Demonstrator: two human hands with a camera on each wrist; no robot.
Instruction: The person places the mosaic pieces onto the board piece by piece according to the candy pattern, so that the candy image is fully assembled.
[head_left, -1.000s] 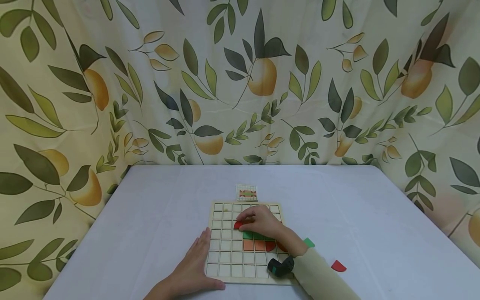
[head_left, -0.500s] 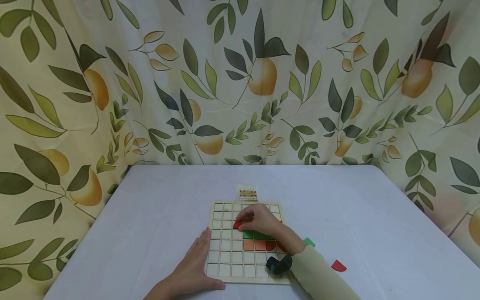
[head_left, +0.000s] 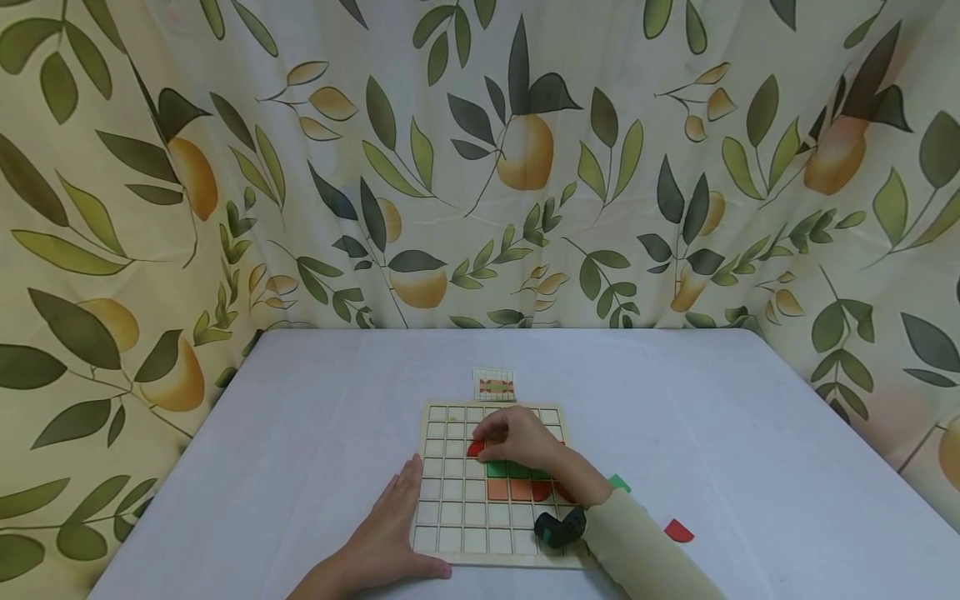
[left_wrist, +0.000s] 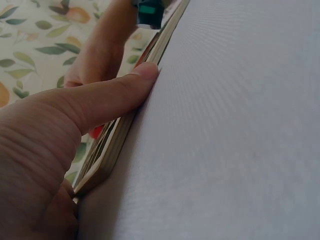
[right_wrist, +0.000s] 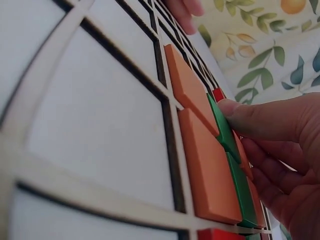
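Note:
A wooden grid board (head_left: 450,539) lies on the table. My left hand (head_left: 382,533) rests at its near left corner, fingers straight along the left side and thumb along the front edge, as the left wrist view also shows. My right hand (head_left: 521,442) reaches over the board and pinches a red quarter-circle piece (head_left: 475,449) at a cell left of the coloured rows. In the right wrist view my thumb is at the red piece (right_wrist: 218,94). Orange squares (head_left: 497,490) and green pieces (head_left: 497,469) sit in cells beneath the hand. The hand hides part of the upper coloured row.
A small pattern card (head_left: 494,386) stands behind the board. A loose red quarter-circle (head_left: 678,531) and a green piece (head_left: 618,482) lie on the table to the right. A dark wrist device (head_left: 560,529) is over the board's near right part. A leaf-patterned curtain (head_left: 480,167) hangs behind.

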